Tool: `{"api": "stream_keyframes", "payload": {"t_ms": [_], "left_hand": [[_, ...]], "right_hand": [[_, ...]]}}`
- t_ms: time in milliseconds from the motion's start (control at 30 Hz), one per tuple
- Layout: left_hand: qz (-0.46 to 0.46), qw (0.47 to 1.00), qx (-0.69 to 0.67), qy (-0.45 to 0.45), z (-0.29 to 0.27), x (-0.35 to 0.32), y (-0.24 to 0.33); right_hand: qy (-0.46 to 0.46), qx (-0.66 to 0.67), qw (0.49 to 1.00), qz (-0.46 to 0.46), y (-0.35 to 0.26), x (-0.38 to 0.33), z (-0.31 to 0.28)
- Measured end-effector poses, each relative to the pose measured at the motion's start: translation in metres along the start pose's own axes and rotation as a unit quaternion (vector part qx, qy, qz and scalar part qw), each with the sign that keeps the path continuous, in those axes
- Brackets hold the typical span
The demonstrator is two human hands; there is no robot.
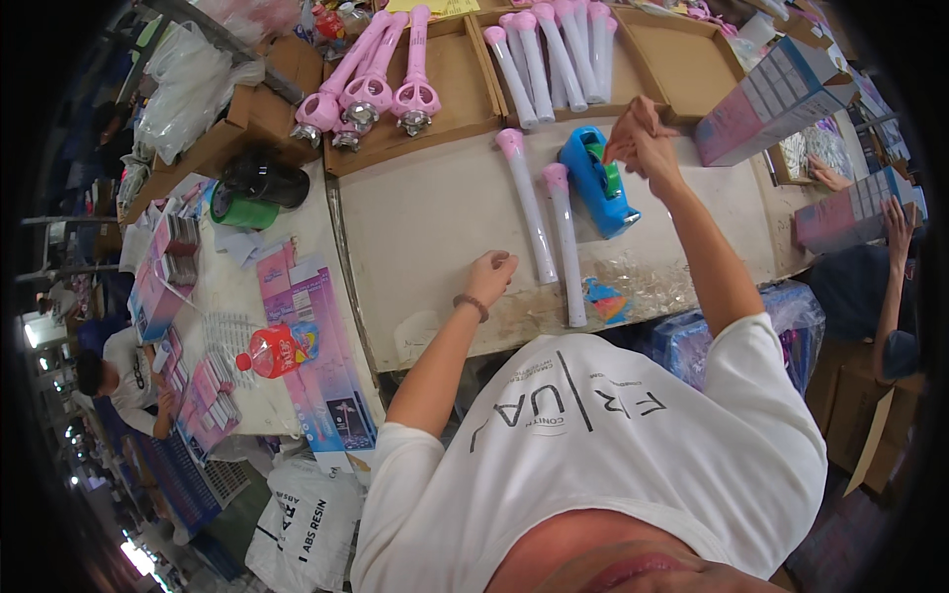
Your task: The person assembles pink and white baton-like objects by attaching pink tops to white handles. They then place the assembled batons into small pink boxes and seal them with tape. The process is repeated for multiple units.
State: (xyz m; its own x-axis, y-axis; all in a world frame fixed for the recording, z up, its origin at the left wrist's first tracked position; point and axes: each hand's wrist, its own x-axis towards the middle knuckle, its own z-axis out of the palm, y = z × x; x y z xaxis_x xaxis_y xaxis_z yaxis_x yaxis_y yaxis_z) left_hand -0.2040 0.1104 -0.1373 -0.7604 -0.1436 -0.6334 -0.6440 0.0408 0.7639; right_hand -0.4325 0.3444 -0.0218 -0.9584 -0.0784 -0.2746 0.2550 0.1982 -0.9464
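Note:
My left hand [491,274] hovers over the near part of the table, its fingers curled loosely together and nothing visible in them. My right hand [643,148] is raised at the upper end of a blue tape dispenser [616,216], which carries a green core. That hand's fingers are smeared by motion, so any tape in them cannot be made out. Between my hands lie two clear tubes with pink knobbed ends, one farther [529,212] and one nearer [567,252], side by side and apart.
Open cardboard trays along the back hold pink wand handles [416,59] with silver gems and several pink-ended tubes [559,59]. A pink-and-blue carton [751,109] stands at right, near a co-worker's hand [899,219]. Flat printed cartons [318,341] and a red bottle [272,353] lie left.

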Motion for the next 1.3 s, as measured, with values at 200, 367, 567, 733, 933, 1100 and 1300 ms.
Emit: {"api": "stream_keyframes", "payload": {"t_ms": [200, 367, 567, 733, 933, 1100, 1300], "left_hand": [[0.015, 0.989, 0.137, 0.047, 0.046, 0.063, 0.002], [0.112, 0.976, 0.183, 0.048, 0.063, 0.093, -0.001], [0.043, 0.974, -0.178, -0.135, 0.0, 0.017, -0.003], [0.275, 0.94, -0.185, -0.076, -0.041, -0.093, 0.01], [0.276, 0.96, 0.032, 0.042, -0.071, -0.166, 0.048], [0.057, 0.986, 0.042, -0.153, -0.104, -0.217, 0.05], [0.193, 0.942, 0.145, -0.234, -0.119, -0.244, 0.04]], "right_hand": [[-0.025, 0.248, 0.964, 0.097, 0.022, -0.065, -0.006], [-0.125, 0.331, 0.924, 0.145, 0.028, -0.088, -0.013], [-0.27, 0.405, 0.871, 0.059, 0.012, -0.091, 0.001], [-0.276, 0.454, 0.846, 0.04, -0.011, -0.102, 0.049], [-0.346, 0.349, 0.871, 0.024, -0.026, -0.156, 0.117], [-0.455, -0.061, 0.869, -0.186, -0.063, -0.216, 0.123], [-0.465, -0.155, 0.722, -0.489, -0.109, -0.26, 0.12]]}}
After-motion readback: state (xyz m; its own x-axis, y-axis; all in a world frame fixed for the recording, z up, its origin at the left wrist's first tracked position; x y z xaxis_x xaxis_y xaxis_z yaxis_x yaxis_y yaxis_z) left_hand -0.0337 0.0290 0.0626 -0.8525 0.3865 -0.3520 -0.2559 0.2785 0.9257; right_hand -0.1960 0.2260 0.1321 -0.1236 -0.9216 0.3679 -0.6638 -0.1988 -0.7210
